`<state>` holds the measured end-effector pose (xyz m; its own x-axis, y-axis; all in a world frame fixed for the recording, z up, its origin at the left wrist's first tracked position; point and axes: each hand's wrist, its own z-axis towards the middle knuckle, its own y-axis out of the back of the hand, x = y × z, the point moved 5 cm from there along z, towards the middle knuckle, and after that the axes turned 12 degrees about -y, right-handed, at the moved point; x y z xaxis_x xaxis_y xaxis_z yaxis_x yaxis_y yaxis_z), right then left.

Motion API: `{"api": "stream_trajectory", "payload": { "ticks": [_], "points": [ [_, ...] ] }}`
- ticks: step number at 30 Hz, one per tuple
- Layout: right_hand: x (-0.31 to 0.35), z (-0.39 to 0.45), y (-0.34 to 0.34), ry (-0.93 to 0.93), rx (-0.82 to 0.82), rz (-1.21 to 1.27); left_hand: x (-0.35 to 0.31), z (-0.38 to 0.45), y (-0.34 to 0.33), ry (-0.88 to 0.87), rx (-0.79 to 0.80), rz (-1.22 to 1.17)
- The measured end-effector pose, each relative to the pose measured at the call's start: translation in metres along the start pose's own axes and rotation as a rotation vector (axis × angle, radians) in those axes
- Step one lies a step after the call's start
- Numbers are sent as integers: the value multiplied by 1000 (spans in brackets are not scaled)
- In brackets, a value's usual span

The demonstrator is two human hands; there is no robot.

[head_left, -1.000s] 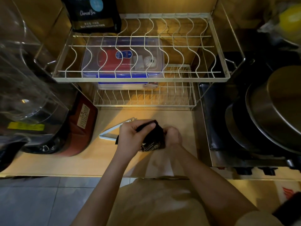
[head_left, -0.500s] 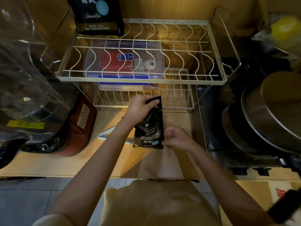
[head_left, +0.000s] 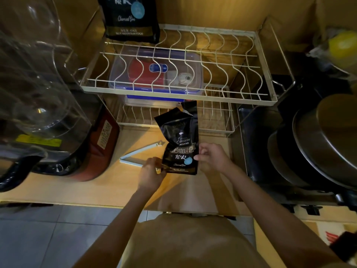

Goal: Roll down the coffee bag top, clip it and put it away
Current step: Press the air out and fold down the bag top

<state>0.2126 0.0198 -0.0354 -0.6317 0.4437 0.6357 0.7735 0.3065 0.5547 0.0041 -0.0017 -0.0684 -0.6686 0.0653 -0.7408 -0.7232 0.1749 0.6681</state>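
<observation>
A black coffee bag (head_left: 179, 140) stands upright on the wooden counter, its top unrolled and crumpled. My left hand (head_left: 151, 174) pinches the bag's lower left corner. My right hand (head_left: 211, 157) holds its lower right edge. A pale blue clip (head_left: 140, 153) lies open on the counter just left of the bag, touched by neither hand.
A two-tier white wire rack (head_left: 179, 93) stands behind the bag, with a clear plastic box (head_left: 156, 74) under the top tier. A second black coffee bag (head_left: 131, 16) stands at the rack's back left. A glass appliance (head_left: 38, 93) is left; pots (head_left: 318, 144) are right.
The bag went from folded between both hands to unrolled and upright. My left hand dropped from the bag's top to its lower left corner; my right hand now grips the lower right edge.
</observation>
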Motion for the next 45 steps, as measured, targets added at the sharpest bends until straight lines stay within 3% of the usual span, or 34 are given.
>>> {"api": "stream_trajectory", "payload": {
  "ticks": [3,7,9,11,14,16,19,24,30,33,38,45],
  "points": [
    [6,2,3,-37,-34,-105,1,6,-4,7,-6,-6],
    [35,3,14,-117,-59,-635,7,14,-3,-5,67,17],
    [66,-2,23,-19,-173,-799,9,16,-3,-60,138,33],
    [101,-10,20,194,-241,-832,11,17,-3,-99,179,30],
    [139,-24,-7,593,-180,-870,11,18,-3,-141,231,43],
    [147,-29,-31,775,-80,-1028,10,16,-3,-153,281,78],
    [146,-26,-63,858,1,-1327,13,14,-4,-128,320,107],
    [146,-20,-80,750,42,-1591,15,11,-4,-108,310,135],
    [152,-14,-61,764,54,-1557,14,10,-7,-187,368,178],
    [160,-6,-45,655,133,-1429,12,5,-11,-227,365,189],
    [159,-7,-45,631,219,-1359,12,0,-15,-199,314,152],
    [166,-13,-31,662,188,-1258,8,11,-10,-177,322,194]
  ]
}}
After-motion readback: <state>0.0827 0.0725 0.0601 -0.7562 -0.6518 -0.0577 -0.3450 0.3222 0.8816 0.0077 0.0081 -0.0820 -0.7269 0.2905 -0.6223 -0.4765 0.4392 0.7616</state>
